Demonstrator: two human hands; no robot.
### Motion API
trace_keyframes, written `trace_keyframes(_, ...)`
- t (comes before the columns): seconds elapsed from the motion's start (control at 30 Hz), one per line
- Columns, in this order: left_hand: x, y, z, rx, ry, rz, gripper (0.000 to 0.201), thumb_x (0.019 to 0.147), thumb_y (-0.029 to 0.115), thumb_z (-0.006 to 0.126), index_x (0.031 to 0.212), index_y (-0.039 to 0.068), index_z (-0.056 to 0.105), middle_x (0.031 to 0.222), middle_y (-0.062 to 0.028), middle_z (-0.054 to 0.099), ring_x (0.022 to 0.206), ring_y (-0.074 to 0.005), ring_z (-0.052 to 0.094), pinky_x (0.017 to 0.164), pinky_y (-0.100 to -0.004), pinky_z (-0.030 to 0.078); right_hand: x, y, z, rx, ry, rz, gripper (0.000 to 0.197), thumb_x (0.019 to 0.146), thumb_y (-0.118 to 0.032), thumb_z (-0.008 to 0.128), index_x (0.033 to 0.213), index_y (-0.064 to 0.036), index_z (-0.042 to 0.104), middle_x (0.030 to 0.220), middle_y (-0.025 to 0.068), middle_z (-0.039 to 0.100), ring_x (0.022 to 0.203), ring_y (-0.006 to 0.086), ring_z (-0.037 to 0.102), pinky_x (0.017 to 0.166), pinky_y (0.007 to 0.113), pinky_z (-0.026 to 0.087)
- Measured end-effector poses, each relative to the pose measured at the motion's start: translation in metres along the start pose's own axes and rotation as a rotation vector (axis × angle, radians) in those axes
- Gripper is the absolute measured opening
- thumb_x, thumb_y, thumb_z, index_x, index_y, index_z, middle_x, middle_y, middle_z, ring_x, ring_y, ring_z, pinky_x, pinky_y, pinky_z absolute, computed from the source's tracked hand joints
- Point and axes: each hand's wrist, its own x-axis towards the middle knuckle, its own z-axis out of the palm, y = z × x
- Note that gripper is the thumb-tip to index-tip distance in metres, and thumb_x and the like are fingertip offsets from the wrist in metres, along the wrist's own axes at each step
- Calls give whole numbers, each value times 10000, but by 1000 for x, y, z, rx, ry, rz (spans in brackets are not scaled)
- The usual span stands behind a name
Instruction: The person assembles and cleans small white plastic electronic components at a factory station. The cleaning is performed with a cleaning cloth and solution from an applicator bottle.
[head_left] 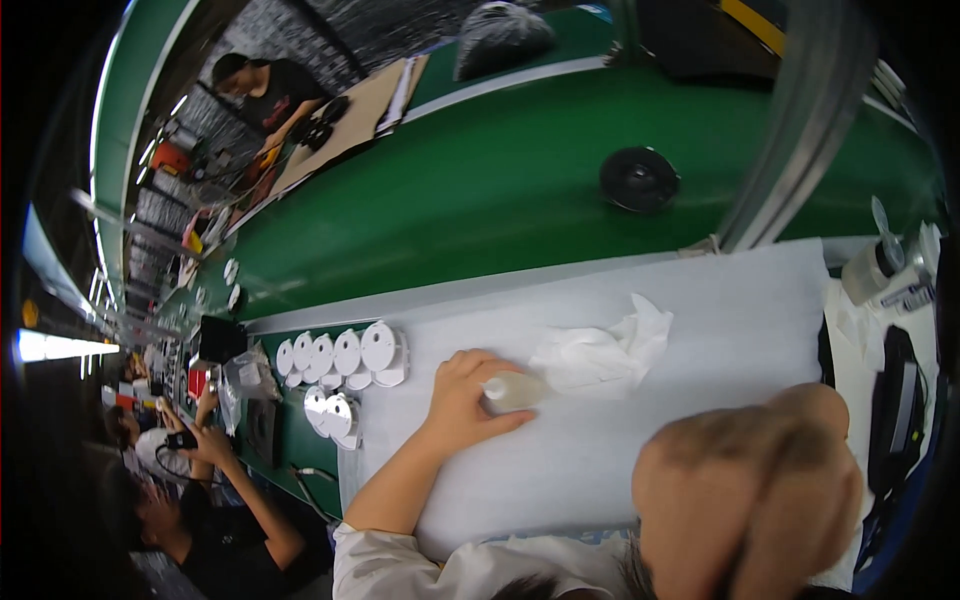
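Observation:
On the white sheet (pixel 720 330), my left hand (pixel 462 402) is wrapped round a small translucent bottle (pixel 513 391) with a pale nozzle. The bottle is tilted, its nozzle toward my palm. Just beyond it lies a crumpled white tissue (pixel 600 355). My right hand (pixel 745 490) is raised close to the camera, large and out of focus. Its fingers are curled in, and whatever they may hold is hidden. Left of my left hand stand several white round plastic parts (pixel 345 352) in two rows.
A green conveyor belt (pixel 480 190) runs across the far side, carrying a black round part (pixel 640 180). A metal post (pixel 800 140) rises at the right. Beside it stands a container (pixel 866 274); a black case (pixel 897 405) lies nearer. Co-workers sit at the left and across the belt.

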Motion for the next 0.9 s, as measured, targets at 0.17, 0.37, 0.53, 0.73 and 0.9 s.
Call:
trace_keyframes(0.17,-14,-14,5,-30,74,14,376,568,263,765,880,121,609,899,-39,567,837,-237,515,708,-349,354,2,42,-23,-411,-69,407,188,718,-70,563,900,-70,518,812,53,575,657,198,544,562,304,434)
trace_keyframes(0.37,-8,-9,12,-250,95,-40,376,576,282,750,865,97,597,855,-63,568,792,-257,514,676,-350,360,-27,95,-38,-851,184,742,345,733,-171,633,1036,-104,481,793,22,581,629,169,538,544,304,428)
trace_keyframes(0.53,-8,-2,12,-70,130,66,389,622,308,714,904,85,566,884,-70,554,807,-261,501,689,-356,355,-35,116,-45,-1040,83,825,505,719,-310,688,1123,-107,464,754,23,590,623,170,566,550,306,442)
trace_keyframes(0.73,-4,4,14,23,119,143,394,667,321,680,936,75,532,901,-68,544,837,-258,490,706,-357,352,-40,123,-52,-1045,120,822,513,700,-361,700,1094,-103,497,722,19,589,623,173,576,563,306,449)
trace_keyframes(0.9,-3,2,16,3,91,142,371,672,315,678,921,80,536,893,-59,542,837,-252,490,711,-356,353,-42,123,-55,-1043,118,846,486,699,-377,696,1066,-117,510,724,19,592,630,179,579,565,311,447)
